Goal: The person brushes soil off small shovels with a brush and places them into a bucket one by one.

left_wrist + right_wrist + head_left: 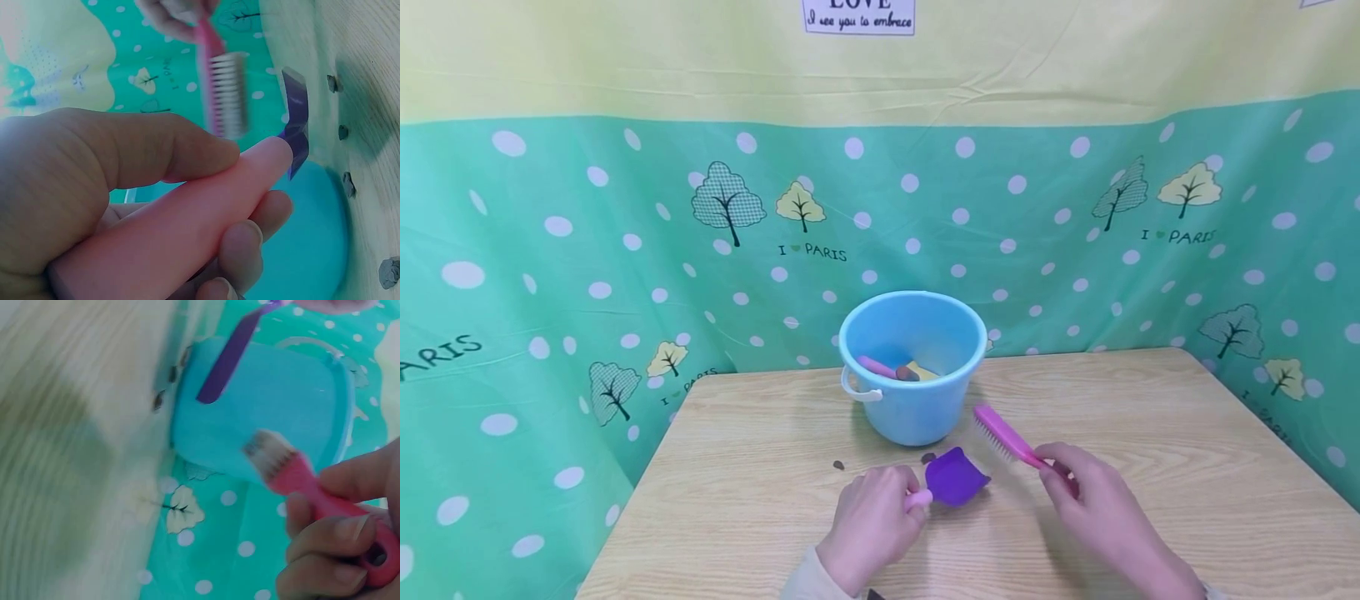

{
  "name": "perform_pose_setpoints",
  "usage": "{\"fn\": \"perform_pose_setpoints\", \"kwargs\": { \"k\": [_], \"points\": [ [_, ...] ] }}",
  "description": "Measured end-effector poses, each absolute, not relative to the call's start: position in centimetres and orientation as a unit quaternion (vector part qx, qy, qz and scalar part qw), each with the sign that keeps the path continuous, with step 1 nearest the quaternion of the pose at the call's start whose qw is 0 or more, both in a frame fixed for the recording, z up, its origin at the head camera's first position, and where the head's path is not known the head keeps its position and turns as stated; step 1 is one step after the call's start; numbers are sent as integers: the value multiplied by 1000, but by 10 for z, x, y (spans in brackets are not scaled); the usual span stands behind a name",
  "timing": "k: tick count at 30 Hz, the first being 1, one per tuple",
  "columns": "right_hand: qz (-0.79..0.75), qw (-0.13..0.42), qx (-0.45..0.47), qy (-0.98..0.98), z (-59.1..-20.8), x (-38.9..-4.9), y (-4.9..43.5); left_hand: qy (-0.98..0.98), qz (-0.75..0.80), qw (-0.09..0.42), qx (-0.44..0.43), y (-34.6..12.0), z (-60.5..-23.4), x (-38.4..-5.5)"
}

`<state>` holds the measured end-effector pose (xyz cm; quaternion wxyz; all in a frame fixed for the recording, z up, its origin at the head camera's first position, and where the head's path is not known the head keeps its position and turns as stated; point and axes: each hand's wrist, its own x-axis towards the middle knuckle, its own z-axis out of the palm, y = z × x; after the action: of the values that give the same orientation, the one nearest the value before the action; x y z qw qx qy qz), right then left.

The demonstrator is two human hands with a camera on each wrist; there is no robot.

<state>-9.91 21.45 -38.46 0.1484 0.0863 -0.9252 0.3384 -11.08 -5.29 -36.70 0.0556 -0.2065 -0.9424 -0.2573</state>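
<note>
My left hand (pixel 876 512) grips the pink handle of a small toy shovel with a purple scoop (pixel 953 479). The left wrist view shows the scoop just above the wooden table, with thumb and fingers around the handle (pixel 181 219). In my right hand (pixel 1093 504) is a pink brush (pixel 1009 435) with pale bristles, held by its handle in the air right of the shovel. Several small dark stones (pixel 349 185) lie on the table, one (pixel 928 457) close behind the scoop and another (pixel 838 465) farther left.
A light blue bucket (pixel 917 417) with a white handle (pixel 859 390) stands behind both hands. Inside it lie a pink stick-like thing (pixel 877 367), a brown lump (pixel 907 374) and something yellow (pixel 922 372). Green dotted cloth (pixel 880 275) hangs behind the wooden table (pixel 737 467).
</note>
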Motion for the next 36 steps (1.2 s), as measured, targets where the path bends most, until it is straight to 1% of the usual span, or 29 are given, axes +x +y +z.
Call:
{"fn": "perform_pose_setpoints", "kwargs": {
  "k": [2, 4, 5, 7, 10, 12, 13, 17, 24, 36],
  "points": [
    [358, 171, 115, -911, -382, -96, 211, -943, -259, 55, -203, -53, -367, -111],
    [369, 166, 145, -903, -380, -93, 206, -943, -261, 55, -199, -52, -367, -111],
    [371, 152, 159, -902, -380, -91, 203, -943, -261, 55, -198, -52, -367, -111],
    [378, 95, 177, -904, -379, -88, 199, -944, -259, 58, -195, -52, -367, -111],
    [382, 2, 177, -907, -379, -85, 194, -944, -259, 61, -193, -52, -367, -111],
    [382, -38, 169, -908, -380, -85, 192, -945, -259, 60, -190, -52, -367, -111],
    [379, -46, 168, -909, -382, -86, 192, -945, -260, 60, -189, -52, -366, -111],
    [359, -37, 164, -918, -386, -88, 191, -946, -259, 56, -187, -51, -367, -112],
    [290, 19, 118, -950, -388, -89, 190, -947, -252, 64, -189, -51, -369, -111],
    [265, 39, 61, -962, -391, -95, 199, -945, -258, 54, -192, -51, -366, -110]
  ]
}}
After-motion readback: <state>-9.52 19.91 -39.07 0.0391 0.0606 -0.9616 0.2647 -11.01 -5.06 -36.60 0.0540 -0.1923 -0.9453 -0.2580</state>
